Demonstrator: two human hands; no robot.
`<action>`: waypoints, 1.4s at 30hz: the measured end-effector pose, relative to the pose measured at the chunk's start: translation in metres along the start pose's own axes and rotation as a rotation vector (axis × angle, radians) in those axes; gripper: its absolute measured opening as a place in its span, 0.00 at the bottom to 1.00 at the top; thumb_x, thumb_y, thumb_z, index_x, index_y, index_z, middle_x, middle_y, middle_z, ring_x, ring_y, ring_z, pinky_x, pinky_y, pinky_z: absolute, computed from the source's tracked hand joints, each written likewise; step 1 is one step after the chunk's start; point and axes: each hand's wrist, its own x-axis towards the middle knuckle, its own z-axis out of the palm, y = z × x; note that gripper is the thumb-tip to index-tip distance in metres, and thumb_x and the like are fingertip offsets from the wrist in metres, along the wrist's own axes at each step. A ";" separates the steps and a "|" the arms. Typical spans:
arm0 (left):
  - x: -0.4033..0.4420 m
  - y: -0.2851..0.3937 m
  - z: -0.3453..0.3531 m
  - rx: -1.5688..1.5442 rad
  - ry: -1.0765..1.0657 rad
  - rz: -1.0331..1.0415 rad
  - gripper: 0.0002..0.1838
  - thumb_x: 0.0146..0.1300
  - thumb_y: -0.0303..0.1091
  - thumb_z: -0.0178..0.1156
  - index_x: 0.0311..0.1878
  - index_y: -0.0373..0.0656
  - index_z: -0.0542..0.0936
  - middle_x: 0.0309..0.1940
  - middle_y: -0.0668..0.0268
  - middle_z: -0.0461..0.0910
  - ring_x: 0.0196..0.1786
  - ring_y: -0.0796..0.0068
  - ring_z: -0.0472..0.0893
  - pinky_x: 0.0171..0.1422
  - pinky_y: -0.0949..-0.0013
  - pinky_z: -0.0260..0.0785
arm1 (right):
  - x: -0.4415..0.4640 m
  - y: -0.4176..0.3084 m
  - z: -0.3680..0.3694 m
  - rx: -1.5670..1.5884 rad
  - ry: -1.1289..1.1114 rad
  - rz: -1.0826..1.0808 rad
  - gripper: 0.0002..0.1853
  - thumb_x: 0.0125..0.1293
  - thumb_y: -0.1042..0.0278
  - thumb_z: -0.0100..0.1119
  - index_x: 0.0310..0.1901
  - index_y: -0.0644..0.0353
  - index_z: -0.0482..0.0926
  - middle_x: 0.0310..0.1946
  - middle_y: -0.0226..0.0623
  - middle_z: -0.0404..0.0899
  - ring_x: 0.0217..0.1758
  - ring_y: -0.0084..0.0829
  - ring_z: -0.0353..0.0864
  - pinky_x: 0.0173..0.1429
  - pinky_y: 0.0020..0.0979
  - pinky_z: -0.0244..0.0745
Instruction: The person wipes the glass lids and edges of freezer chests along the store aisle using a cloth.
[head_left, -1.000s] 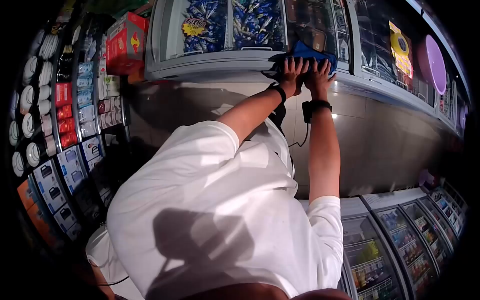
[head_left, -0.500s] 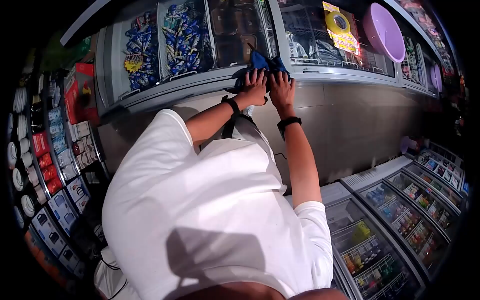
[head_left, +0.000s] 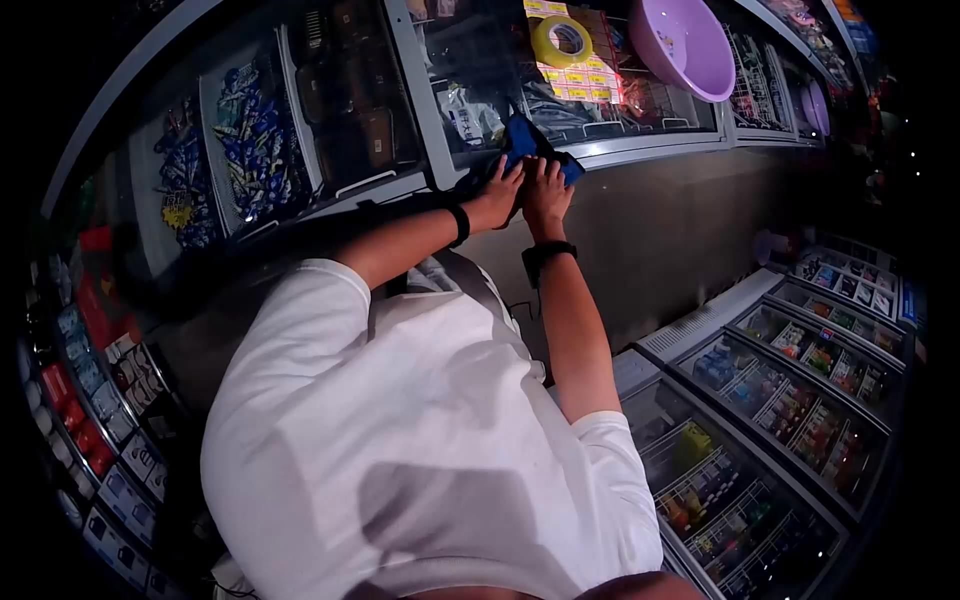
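A crumpled blue cloth (head_left: 522,138) lies over the front rim of a glass-topped chest freezer (head_left: 650,148), its pointed end reaching onto the glass. My left hand (head_left: 495,198) grips the cloth's left part, fingers bent over it. Close beside it, my right hand (head_left: 546,196) presses and holds the right part, with a blue corner sticking out past its fingers. Parts of the cloth under both palms are hidden. Each wrist wears a black band.
A roll of yellow tape (head_left: 562,41) rests on price sheets (head_left: 590,85) on the freezer glass, beside a pink basin (head_left: 685,50). Blue-wrapped packets (head_left: 250,140) fill the left freezer. Another row of freezers (head_left: 760,440) stands at lower right, and stocked shelves (head_left: 85,420) at left.
Both hands and the cloth have moved right along the freezer rim, past the divider between two freezers. The view has shifted right with them, and the scene looks darker.
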 end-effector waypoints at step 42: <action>0.541 0.134 -0.102 -0.039 0.025 -0.097 0.41 0.60 0.41 0.51 0.71 0.24 0.53 0.74 0.40 0.43 0.77 0.41 0.38 0.74 0.33 0.30 | 0.264 0.491 0.054 -0.079 -0.034 0.166 0.13 0.66 0.55 0.53 0.50 0.43 0.70 0.46 0.33 0.70 0.49 0.37 0.76 0.41 0.39 0.78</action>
